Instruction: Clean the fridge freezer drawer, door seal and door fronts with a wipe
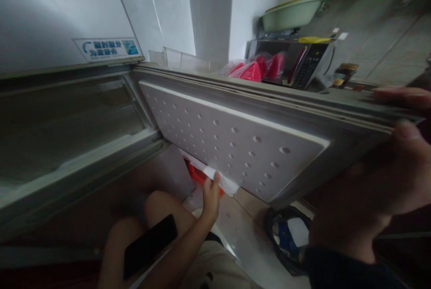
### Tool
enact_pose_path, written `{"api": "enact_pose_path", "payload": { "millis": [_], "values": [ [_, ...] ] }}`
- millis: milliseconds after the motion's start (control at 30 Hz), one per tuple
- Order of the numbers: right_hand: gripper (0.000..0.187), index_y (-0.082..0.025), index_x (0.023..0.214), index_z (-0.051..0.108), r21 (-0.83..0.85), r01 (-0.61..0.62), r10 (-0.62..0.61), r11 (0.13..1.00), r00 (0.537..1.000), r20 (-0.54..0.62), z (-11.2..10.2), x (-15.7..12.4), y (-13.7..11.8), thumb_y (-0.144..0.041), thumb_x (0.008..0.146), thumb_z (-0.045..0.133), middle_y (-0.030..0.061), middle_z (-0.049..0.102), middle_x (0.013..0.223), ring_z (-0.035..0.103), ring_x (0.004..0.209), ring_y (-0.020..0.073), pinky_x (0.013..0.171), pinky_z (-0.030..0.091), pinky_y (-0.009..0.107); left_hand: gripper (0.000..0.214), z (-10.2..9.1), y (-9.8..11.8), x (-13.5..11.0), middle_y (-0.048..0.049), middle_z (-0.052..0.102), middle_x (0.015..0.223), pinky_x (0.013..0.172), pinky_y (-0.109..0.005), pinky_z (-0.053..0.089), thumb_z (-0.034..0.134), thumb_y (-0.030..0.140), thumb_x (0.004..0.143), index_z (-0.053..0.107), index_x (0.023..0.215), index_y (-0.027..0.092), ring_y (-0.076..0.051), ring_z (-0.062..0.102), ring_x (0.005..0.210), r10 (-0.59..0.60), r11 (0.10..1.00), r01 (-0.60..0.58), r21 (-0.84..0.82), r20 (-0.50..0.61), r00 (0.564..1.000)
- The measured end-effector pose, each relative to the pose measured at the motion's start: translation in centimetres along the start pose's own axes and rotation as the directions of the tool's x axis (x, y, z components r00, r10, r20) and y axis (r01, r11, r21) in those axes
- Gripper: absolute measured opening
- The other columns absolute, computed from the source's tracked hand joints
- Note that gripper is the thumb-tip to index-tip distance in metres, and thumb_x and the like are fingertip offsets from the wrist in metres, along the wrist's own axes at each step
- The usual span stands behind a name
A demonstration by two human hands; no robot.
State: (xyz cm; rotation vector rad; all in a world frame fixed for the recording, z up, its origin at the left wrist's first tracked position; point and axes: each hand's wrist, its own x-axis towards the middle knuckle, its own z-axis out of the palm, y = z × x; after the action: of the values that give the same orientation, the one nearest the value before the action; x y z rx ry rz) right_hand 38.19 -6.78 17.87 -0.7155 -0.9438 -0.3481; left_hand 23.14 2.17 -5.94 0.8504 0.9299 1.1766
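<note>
Two hands on one open door, head view. Right hand [409, 145] closed round the free edge of the door [242, 136], thumb on the inner side, fingers over the far side; grip probably steadies the door at its swinging end. Left hand [211, 194] low, fingers pinched on a white cloth [224, 182] at the door's bottom edge, below the dimpled panel. Cloth sits between fingers and edge, seemingly to pad or wipe there; exact contact hidden. Door stands out from the refrigerator [54, 15], which carries a printed label [107, 49].

Containers: refrigerator compartment [111, 153] gapes at left, too dark to tell contents. Black bag [269, 224] on the floor [242, 239], mouth wide, blue and white items within, unidentified. Clear plastic bag [230, 69] beyond the door wraps pink things [251, 72], perhaps bagged to keep clean. Beside it, microwave [305, 66]; yellow item [314, 40] on its top, pale green basin [291, 17] above, inside not visible. Jar [344, 76] near the microwave, contents unclear. Black phone [150, 246] lies across the person's thigh, likely parked there because both hands are occupied. Red-orange object [196, 173], mostly hidden behind the door.
</note>
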Motion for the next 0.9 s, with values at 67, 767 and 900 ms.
{"api": "enact_pose_path", "payload": {
  "millis": [67,767,900],
  "values": [
    [0.029,-0.021,0.091,0.066,-0.028,0.035,-0.033,0.999,0.997,0.064,-0.4,0.2,0.2,-0.01,0.07,0.05,-0.0013,0.065,0.093,0.06,0.099,0.0202,0.109,0.035,0.05,0.054,1.1,-0.3,-2.5,0.0021,0.057,0.063,0.063,-0.024,0.044,0.072,0.067,0.063,0.061,0.069,0.015,-0.013,0.053,0.062,-0.049,0.993,0.041,0.106,0.074,0.996],
    [0.04,-0.022,0.111,0.068,-0.158,0.234,-0.177,0.959,0.934,0.31,-1.9,0.4,-0.1,-0.009,0.084,0.042,-0.0069,0.067,0.12,0.05,0.129,0.0232,0.118,0.026,0.056,0.032,5.0,3.2,-9.2,-0.0069,0.066,0.061,0.061,-0.028,0.051,0.046,0.021,0.092,0.064,0.066,0.015,-0.019,0.066,0.061,0.35,0.354,-0.873,0.336,0.818,0.456],
    [0.041,-0.024,0.115,0.067,-0.135,0.232,-0.182,0.963,0.935,0.305,-2.1,0.4,0.3,-0.01,0.084,0.044,-0.0077,0.064,0.126,0.046,0.134,0.0227,0.119,0.024,0.055,0.03,6.9,6.3,-9.5,-0.0053,0.063,0.06,0.058,-0.03,0.052,0.044,0.017,0.092,0.062,0.068,0.016,-0.02,0.064,0.058,0.469,0.023,-0.967,0.252,0.852,0.233]
  ]
}}
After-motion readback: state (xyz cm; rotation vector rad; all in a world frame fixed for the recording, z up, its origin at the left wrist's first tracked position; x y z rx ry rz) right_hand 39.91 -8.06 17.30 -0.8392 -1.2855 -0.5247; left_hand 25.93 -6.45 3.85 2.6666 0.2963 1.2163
